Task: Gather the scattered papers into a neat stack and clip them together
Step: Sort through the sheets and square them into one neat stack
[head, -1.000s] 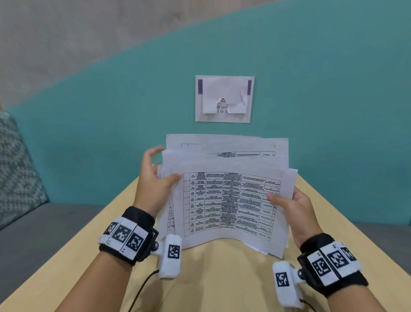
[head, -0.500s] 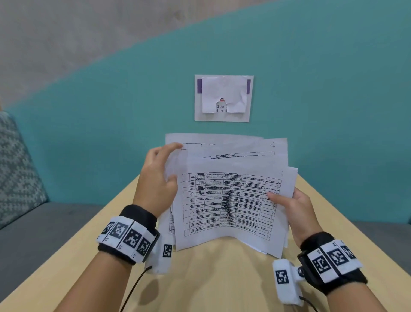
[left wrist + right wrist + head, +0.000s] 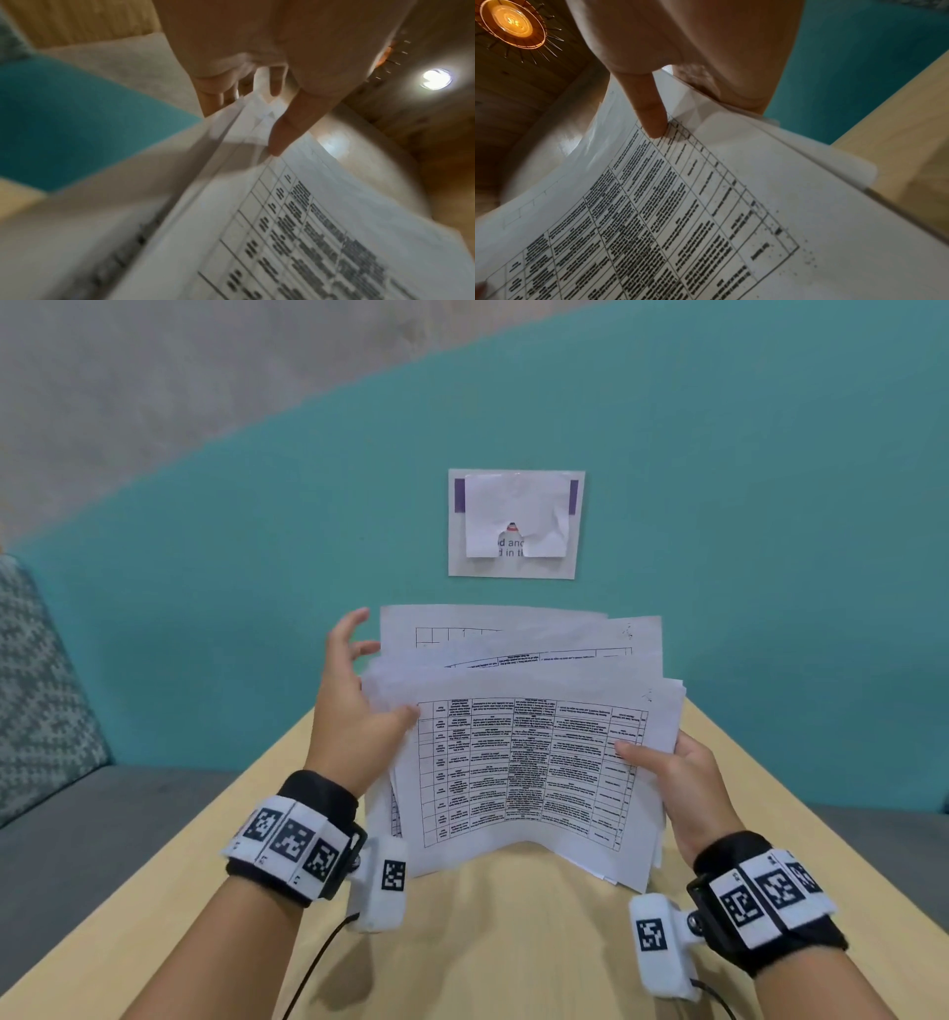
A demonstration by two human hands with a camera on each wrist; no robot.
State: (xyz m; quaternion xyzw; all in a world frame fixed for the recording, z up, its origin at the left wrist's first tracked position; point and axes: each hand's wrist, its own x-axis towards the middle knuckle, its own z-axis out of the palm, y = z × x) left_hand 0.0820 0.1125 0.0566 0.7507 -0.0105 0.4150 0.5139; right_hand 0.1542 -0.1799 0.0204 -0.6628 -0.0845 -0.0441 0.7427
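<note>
Several white printed papers (image 3: 524, 773) stand on edge on the wooden table (image 3: 513, 942), fanned unevenly, the back sheets poking up higher. My left hand (image 3: 382, 670) is at their left edge, its thumb (image 3: 280, 140) on the front sheet and its fingers spread behind the sheets. My right hand (image 3: 652, 757) grips the right edge, with the thumb (image 3: 652, 119) pressed on the table printed on the front sheet (image 3: 706, 203) and the fingers hidden behind. The lower edges bow against the tabletop.
A paper notice (image 3: 513, 523) is stuck on the teal wall straight ahead. A grey bench with a patterned cushion (image 3: 41, 711) lies to the left of the table. Thin cables trail from both wrist cameras over the near tabletop.
My left fingers, curled over the top left corner half a second ago, have spread apart and slid back down the left edge. The right hand has kept its grip.
</note>
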